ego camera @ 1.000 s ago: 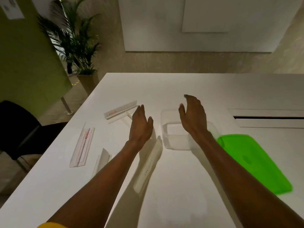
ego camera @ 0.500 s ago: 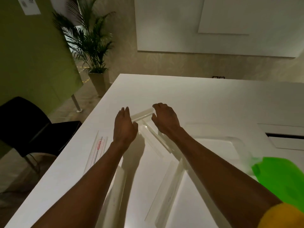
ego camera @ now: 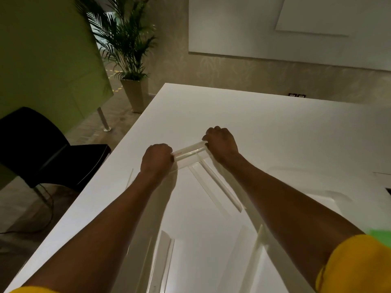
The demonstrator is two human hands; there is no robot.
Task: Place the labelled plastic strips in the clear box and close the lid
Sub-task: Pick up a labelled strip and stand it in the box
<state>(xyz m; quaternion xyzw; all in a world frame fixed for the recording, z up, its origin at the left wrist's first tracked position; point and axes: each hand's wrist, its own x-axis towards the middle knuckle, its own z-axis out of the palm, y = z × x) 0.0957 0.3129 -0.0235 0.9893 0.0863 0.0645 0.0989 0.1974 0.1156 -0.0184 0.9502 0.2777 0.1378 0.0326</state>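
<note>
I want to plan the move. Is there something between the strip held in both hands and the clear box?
Yes. The right forearm and another strip lie between the held strip and the clear box.

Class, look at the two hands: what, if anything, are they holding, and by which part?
One clear plastic strip, gripped at its two ends: the left hand closes on the near-left end, the right hand on the far-right end.

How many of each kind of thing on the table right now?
Clear plastic strips: 5 visible. One held at both ends by the left hand and right hand, one diagonal, one at the left edge, two near.
Clear box: 1, open.
Green lid: 1, mostly out of frame.
Total: 7.
</note>
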